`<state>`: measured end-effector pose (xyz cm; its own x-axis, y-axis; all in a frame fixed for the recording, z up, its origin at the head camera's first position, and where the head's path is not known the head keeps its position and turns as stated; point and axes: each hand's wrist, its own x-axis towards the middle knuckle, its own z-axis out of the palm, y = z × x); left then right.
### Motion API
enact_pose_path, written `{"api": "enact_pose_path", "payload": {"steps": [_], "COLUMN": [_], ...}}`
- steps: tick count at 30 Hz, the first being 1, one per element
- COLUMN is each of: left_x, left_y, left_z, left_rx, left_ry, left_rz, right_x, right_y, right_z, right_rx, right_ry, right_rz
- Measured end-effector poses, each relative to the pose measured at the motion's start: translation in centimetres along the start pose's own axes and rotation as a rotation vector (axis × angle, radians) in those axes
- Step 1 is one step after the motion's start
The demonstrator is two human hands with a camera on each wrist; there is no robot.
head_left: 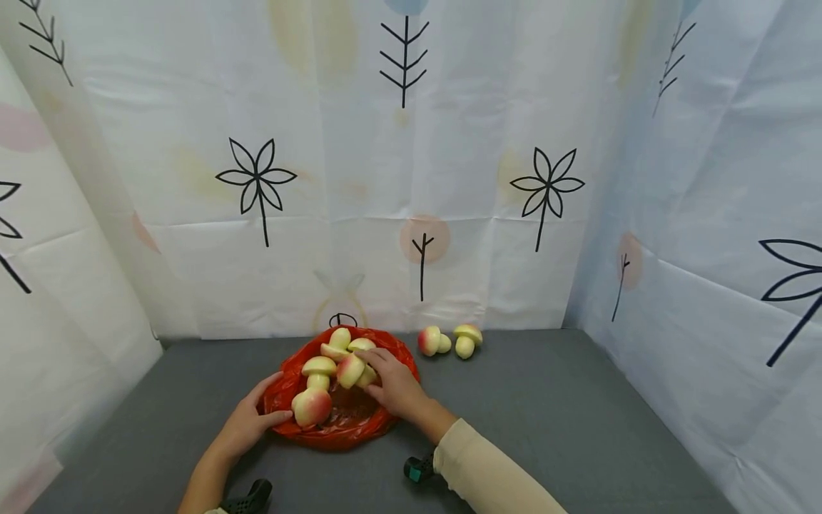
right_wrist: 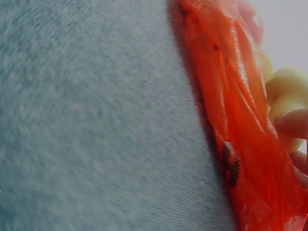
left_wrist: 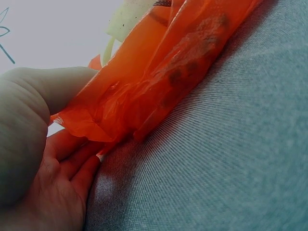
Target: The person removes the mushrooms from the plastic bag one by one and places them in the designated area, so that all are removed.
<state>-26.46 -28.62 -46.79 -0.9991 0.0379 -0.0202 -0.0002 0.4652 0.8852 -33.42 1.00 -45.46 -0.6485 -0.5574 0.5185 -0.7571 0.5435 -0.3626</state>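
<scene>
A red plastic bag [head_left: 347, 437] lies spread open on the table, with several yellow-and-pink toy mushrooms [head_left: 312, 407] inside it. At its left rim my left hand [head_left: 244, 422] holds the plastic; the left wrist view shows the thumb over the bag's edge [left_wrist: 110, 115] and the other fingers beneath. My right hand [head_left: 398, 385] reaches over the bag's right side and grips a toy mushroom [head_left: 350, 371] among the others. In the right wrist view the fingertips [right_wrist: 293, 123] touch a pale yellow mushroom [right_wrist: 288, 103] above the bag's edge; most of that hand is out of frame.
Two more toy mushrooms, one with a pinkish side [head_left: 432, 341] and one standing on its stem [head_left: 467, 341], are on the grey table [head_left: 546, 428] right of the bag. Patterned white cloth [head_left: 359, 178] encloses the table's back and sides.
</scene>
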Motion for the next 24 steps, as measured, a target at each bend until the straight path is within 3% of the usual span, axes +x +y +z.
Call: {"api": "enact_pose_path", "payload": {"steps": [9,24], "left_x": [-0.1,0.0], "left_y": [-0.1,-0.2], "left_z": [0.0,0.0], "left_rx": [0.005,-0.002], "left_ry": [0.001,-0.001], "left_rz": [0.001,0.001], "right_x": [-0.1,-0.6], "right_y": [0.3,1.9], "right_z": [-1.1,-3.2], "right_rx": [-0.019,0.032], "right_ry": [0.047,0.169], "right_rz": [-0.002,0.103]}}
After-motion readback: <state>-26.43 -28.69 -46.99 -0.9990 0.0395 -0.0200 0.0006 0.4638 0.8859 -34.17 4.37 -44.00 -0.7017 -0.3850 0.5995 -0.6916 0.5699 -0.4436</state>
